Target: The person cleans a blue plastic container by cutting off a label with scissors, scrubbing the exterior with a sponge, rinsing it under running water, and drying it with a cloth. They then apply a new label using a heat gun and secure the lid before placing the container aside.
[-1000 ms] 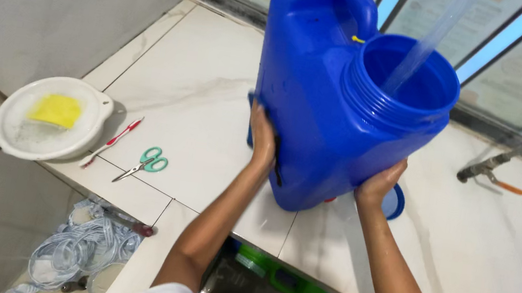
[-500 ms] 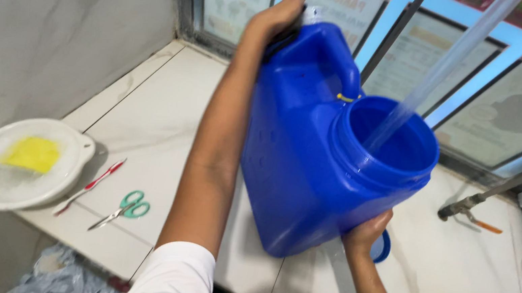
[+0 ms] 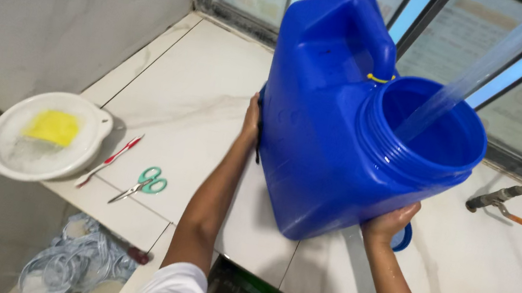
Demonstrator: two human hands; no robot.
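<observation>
Presently: blue jug [image 3: 331, 129], wide-mouthed, tilted, raised over white counter [image 3: 192, 103], centre-right. Left hand [image 3: 252, 119] flat against jug's left side; right hand [image 3: 390, 222] cupped under its near lower corner, fingers pressed on. Clear hose [image 3: 468, 77] runs into mouth. Left on counter: white bowl [image 3: 88, 142] holding yellow sponge [image 3: 53, 127]; red pen [image 3: 111, 159]; green scissors [image 3: 143, 184]. Far right: tap [image 3: 505, 198].

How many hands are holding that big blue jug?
2. The left hand presses against the side of the blue jug; the right hand supports it from underneath at the lower corner. No other hands are visible.
</observation>
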